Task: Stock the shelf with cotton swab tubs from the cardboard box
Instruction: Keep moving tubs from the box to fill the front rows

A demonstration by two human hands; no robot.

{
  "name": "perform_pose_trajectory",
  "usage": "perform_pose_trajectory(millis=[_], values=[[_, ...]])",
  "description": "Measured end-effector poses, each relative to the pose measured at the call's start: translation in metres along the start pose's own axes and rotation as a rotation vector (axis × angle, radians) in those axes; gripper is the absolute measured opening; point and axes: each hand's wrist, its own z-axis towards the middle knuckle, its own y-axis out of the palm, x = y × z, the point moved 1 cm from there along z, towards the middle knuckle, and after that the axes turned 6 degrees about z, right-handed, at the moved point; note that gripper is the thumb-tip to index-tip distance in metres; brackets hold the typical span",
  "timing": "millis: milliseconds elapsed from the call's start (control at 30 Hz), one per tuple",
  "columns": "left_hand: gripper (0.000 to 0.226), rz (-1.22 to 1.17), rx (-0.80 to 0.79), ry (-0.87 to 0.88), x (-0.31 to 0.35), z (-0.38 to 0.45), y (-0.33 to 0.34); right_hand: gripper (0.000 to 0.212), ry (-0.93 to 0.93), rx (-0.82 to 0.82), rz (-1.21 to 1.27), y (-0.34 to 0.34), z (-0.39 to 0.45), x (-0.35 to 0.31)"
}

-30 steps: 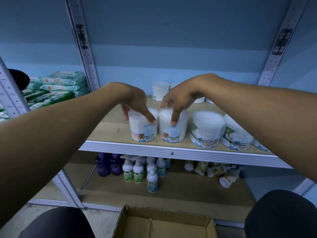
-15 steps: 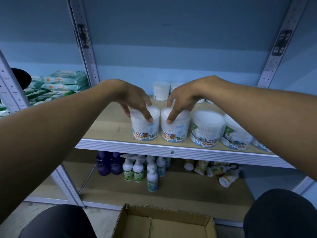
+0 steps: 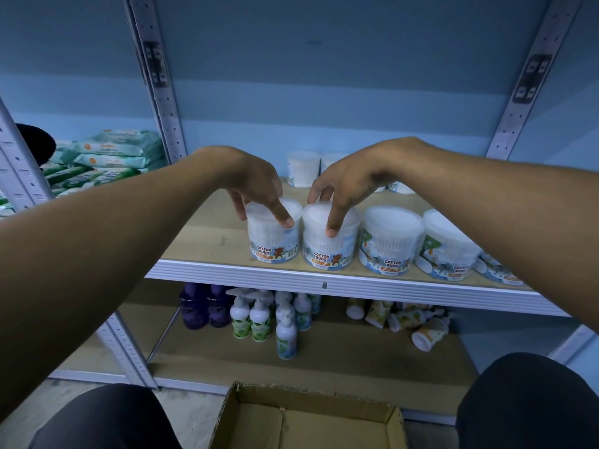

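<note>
Along the front edge of the pale wooden shelf board [image 3: 201, 241] with its ribbed white metal lip stands a row of clear round plastic tubs packed with upright white cotton swabs, each with a blue "COTTON BUDS" label. The left hand [image 3: 249, 186] reaches down over the leftmost tub [image 3: 274, 234], its fingers [image 3: 285, 218] spread around the white lid and curled onto the rim, closed loosely on it. The right hand [image 3: 350, 183] grips the second tub [image 3: 330, 244] the same way, one fingertip pressed on the front wall just below the lid. These two tubs touch each other; both stand upright on the board. To their right along the same edge sit a third tub [image 3: 390, 244] and a fourth tub [image 3: 449, 254], with tree-and-animal labels, close together, and a further one is cut off by the right forearm. More swab tubs [image 3: 303, 168] stand at the back of the shelf by the blue wall. Left of the held tubs the board is bare up to the perforated grey upright. Below, on the lower shelf, stand white pump bottles [image 3: 259, 319], dark purple bottles [image 3: 201, 307] and some toppled small bottles [image 3: 408, 320]. At the bottom, between the person's knees, the open brown cardboard box [image 3: 311, 426] shows only its bare bottom.
</note>
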Motion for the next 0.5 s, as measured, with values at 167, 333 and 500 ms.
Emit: perform_pose_trajectory(millis=[167,333,500], values=[[0.082,0.013,0.007,0.003,0.0010,0.0004,0.0013,0.087,0.002,0.001,-0.004,0.0008,0.0003,0.0010],[0.086,0.015,0.019,0.004,0.0013,0.0015,0.0020,0.084,0.011,-0.007,0.002,0.0004,-0.0013,0.0031],[0.084,0.012,0.016,0.011,0.0015,0.0014,0.0018,0.084,0.000,0.007,-0.011,0.0008,-0.0027,0.0042]])
